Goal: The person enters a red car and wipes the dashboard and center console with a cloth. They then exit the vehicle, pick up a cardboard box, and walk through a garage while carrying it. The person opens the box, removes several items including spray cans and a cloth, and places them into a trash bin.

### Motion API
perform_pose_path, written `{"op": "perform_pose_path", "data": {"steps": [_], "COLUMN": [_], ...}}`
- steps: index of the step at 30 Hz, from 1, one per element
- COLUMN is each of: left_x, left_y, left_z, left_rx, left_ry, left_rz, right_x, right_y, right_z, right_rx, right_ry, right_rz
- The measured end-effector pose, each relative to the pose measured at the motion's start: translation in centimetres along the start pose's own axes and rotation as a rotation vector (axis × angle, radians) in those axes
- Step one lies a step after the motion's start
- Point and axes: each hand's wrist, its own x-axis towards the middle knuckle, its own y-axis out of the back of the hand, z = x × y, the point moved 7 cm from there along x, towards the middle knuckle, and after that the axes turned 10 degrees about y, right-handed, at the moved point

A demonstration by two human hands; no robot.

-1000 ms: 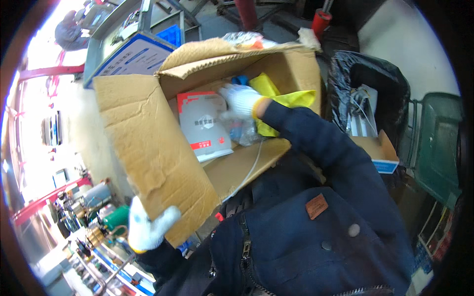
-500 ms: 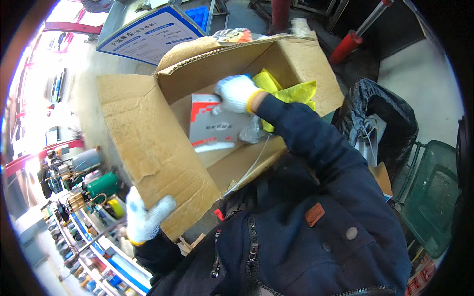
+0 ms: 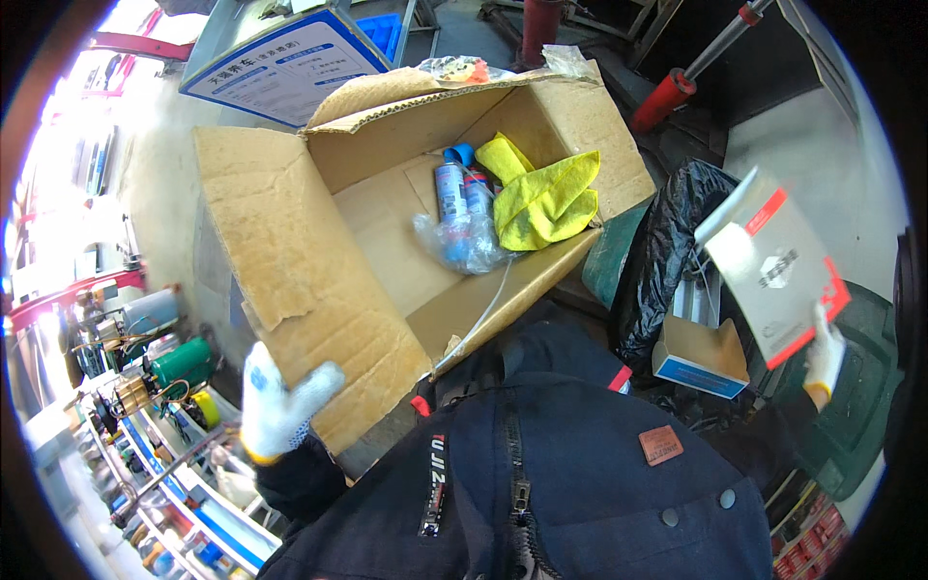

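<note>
My left hand [image 3: 280, 401], in a white knit glove, grips the flap of an open cardboard box [image 3: 362, 145]. Inside are two spray cans [image 3: 450, 188] with blue and red parts, a crumpled clear plastic bag [image 3: 454, 242] and yellow cloths [image 3: 546, 203]. Off to the right, my right hand [image 3: 824, 353], also gloved, holds a flat silver-and-red package [image 3: 778, 271] by its edge, out over a bin lined with black plastic [image 3: 648, 280] and its green lid [image 3: 851, 406].
A small cardboard carton [image 3: 699, 358] sits in the bin. A blue-bordered sign board [image 3: 280, 72] and blue crate [image 3: 379, 37] stand behind. Red cylinders [image 3: 660, 106] rise at the back right. Cluttered equipment with a green tank [image 3: 179, 365] is at lower left.
My right hand has lifted the flat package out of the box and carried it right, uncovering the cans. My left hand still holds the flap.
</note>
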Motion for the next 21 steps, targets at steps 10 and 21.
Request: {"op": "perform_pose_path", "data": {"steps": [10, 21], "left_x": [-2.5, -7.6], "left_y": [0.2, -0.7], "left_z": [0.0, -2.8], "left_rx": [0.091, -0.061], "left_ry": [0.038, 0.166], "left_rz": [0.019, 0.112], "right_x": [-14.2, -23.6], "right_y": [-30.0, -60.9], "right_z": [-41.6, -43.8], "right_rx": [0.574, 0.099], "right_ry": [1.014, 0.486], "right_rz": [-0.765, -1.0]}}
